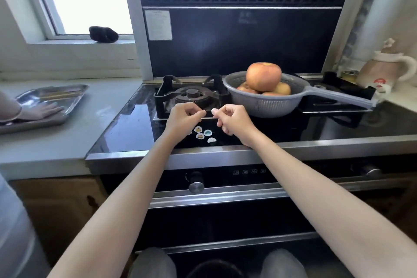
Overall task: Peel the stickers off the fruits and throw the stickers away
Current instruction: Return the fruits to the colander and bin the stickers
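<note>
Left hand (184,116) and right hand (231,119) hover before the grey plastic colander (266,102) of orange-red fruits (263,77), fingers curled — right pinching a small pale sticker (213,110), left's contents indiscernible — flimsy, tacky, best taken by its edge.

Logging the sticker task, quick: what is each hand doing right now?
Left hand: fingers curled in a pinch; whether it holds anything cannot be told.
Right hand: pinching a small pale piece, likely a sticker.
</note>
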`<action>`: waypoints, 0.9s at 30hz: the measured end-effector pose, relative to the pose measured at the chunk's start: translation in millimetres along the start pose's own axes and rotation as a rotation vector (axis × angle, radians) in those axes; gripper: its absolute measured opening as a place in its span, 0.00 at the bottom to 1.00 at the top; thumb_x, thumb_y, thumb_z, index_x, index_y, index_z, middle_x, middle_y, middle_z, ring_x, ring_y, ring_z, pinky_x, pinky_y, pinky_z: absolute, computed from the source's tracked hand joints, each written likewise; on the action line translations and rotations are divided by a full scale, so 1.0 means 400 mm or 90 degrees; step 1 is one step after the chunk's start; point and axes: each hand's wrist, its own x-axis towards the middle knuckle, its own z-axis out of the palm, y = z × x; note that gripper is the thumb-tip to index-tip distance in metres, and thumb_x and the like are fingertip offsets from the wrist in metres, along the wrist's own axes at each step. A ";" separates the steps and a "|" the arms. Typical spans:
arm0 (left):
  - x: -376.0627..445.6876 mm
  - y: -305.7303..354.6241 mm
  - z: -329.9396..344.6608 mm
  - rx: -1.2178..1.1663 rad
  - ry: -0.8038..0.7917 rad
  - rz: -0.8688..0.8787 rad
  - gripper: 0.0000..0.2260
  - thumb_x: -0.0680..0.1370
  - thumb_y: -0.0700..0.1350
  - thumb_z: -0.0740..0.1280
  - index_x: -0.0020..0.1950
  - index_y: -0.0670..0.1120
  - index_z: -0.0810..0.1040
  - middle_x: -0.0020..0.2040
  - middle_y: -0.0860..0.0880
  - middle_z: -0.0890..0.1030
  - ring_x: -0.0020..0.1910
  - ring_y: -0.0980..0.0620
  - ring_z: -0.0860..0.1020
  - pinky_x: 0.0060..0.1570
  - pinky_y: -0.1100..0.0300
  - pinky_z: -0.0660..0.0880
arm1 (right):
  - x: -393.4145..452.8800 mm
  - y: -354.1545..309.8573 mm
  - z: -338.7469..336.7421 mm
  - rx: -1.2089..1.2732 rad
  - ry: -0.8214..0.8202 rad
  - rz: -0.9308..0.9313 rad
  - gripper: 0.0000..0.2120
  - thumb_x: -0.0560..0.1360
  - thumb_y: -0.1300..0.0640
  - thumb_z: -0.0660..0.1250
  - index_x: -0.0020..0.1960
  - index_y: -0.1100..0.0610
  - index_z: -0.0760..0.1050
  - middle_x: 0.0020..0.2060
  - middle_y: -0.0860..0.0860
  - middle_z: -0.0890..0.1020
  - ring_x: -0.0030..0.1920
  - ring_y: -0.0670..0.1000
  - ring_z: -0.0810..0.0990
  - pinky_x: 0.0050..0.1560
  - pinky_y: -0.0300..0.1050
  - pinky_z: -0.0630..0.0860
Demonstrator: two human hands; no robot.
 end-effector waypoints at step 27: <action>-0.013 -0.022 -0.027 0.027 -0.088 -0.085 0.08 0.67 0.39 0.74 0.38 0.53 0.83 0.34 0.54 0.83 0.38 0.56 0.80 0.38 0.64 0.72 | -0.004 0.013 -0.001 -0.072 -0.209 -0.005 0.02 0.70 0.62 0.75 0.39 0.57 0.83 0.38 0.54 0.86 0.37 0.41 0.81 0.44 0.31 0.75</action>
